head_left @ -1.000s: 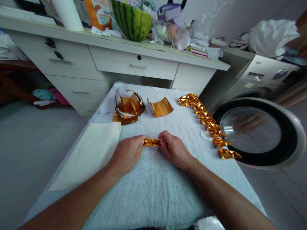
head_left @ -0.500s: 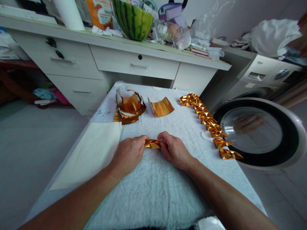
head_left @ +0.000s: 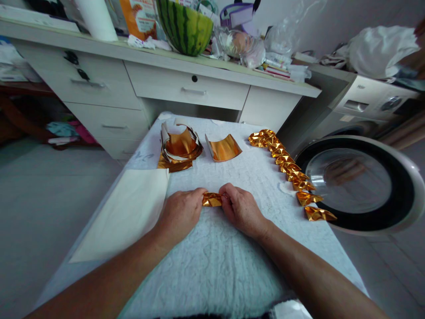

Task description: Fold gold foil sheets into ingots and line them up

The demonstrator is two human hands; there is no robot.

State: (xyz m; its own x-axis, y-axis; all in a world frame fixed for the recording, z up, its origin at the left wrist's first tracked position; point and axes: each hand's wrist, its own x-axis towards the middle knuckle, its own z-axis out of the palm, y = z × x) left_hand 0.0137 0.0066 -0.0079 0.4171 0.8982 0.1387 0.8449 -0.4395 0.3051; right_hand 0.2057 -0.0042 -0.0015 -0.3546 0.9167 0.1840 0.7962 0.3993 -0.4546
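Observation:
A small folded piece of gold foil paper (head_left: 211, 200) is held at its two ends over the cloth-covered table (head_left: 212, 266). My left hand (head_left: 182, 210) pinches its left end, and my right hand (head_left: 241, 208) pinches the right end. Beyond my hands lie a curved gold sheet (head_left: 225, 148) and, to its left, a curled stack of gold sheets (head_left: 181, 144). Along the right edge runs a row of several folded gold pieces (head_left: 288, 167). The fingertips partly cover the foil's ends.
White paper (head_left: 129, 212) lies flat at the table's left. Behind stands a white drawer desk (head_left: 186, 91) bearing half a watermelon (head_left: 186, 29) and clutter. A washing machine's open round door (head_left: 355, 181) is close to the table's right edge.
My left hand has shifted slightly to the right and the visible stretch of foil between the hands is a little shorter. Both hands keep their hold.

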